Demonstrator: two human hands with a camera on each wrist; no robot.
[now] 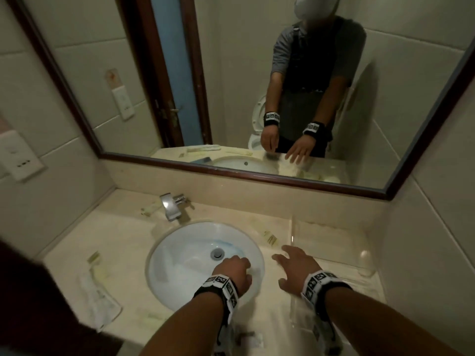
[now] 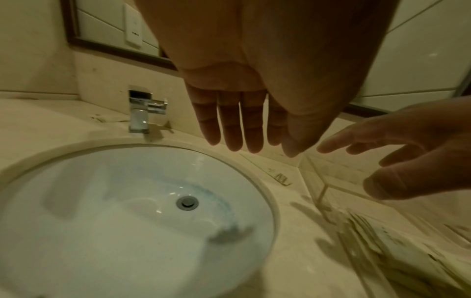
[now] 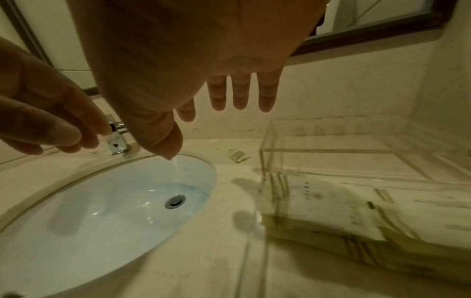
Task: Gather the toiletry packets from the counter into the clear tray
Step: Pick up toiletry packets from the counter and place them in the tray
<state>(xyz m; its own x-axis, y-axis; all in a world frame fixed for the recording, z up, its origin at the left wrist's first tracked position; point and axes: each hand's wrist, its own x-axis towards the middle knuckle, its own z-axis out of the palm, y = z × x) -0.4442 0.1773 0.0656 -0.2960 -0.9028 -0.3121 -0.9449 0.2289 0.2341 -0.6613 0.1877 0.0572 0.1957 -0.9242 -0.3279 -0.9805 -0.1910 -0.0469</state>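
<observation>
The clear tray (image 1: 334, 253) stands on the counter right of the sink, with a stack of pale toiletry packets (image 3: 331, 211) inside its near end. One small striped packet (image 1: 270, 237) lies on the counter between the sink and the tray's left wall. More packets lie behind the tap (image 1: 150, 209), at the counter's left (image 1: 93, 256) and near the front edge (image 1: 154, 317). My left hand (image 1: 239, 265) hovers over the sink's right rim, fingers straight and empty. My right hand (image 1: 288, 260) hovers by the tray's left wall, fingers spread, holding nothing.
A white basin (image 1: 180, 273) fills the counter's middle, with a chrome tap (image 1: 171, 206) behind it. A crumpled white bag (image 1: 99, 296) lies at the left front. A framed mirror (image 1: 231, 173) runs along the back wall. Tiled walls close in both sides.
</observation>
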